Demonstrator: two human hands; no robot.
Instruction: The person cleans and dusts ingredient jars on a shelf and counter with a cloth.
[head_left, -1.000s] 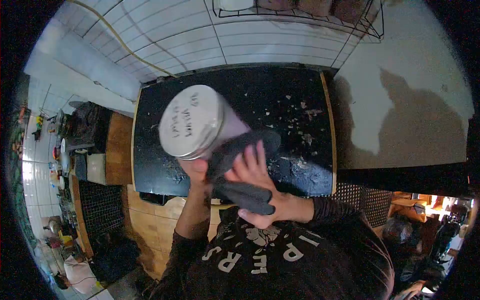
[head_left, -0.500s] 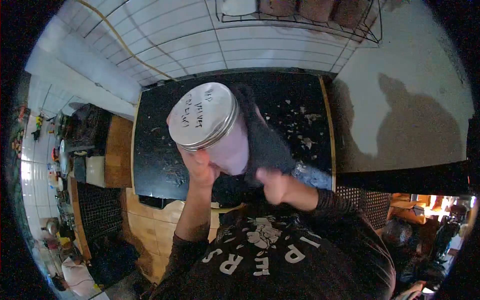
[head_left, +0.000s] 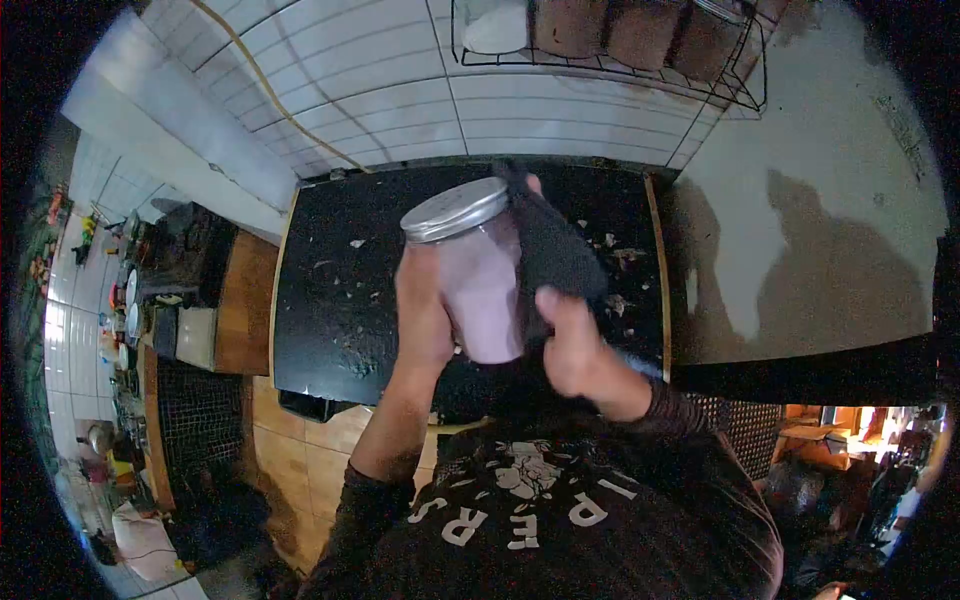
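L hand: left hand [head_left: 422,305] raised in front of the chest, forearm coming up from lower centre, palm against the jar's left side; fingers curled round the glass, thumb side toward the camera — firm grip.
R hand: right hand [head_left: 572,345] up at the jar's right, wrist bent, fingers closed into a fist on the lower end of a dark cloth [head_left: 548,255]; thumb lies over the fabric.
Cloth: dark grey, runs up from the fist along the jar's right wall to approx lid height, pressed flat to the glass; a fingertip or cloth end peeks out just by the lid — can't tell which.
Jar: glass jar [head_left: 478,285] held in the air above the black counter, roughly upright, tilted a little w/ the top leaning left; sits between both hands, touching each.
Contents: pale pink-lilac stuff fills nearly all the jar; powder or paste — can't tell.
Lid: metal screw lid [head_left: 455,210] on, seen edge-on, so no writing legible.
Counter: black worktop [head_left: 340,290] under the hands, scattered w/ pale crumbs and scraps, most on the right half.
Rack: wire rack [head_left: 610,65] on the tiled wall above; holds one whitish container at left and brownish ones beside it, contents unclear.
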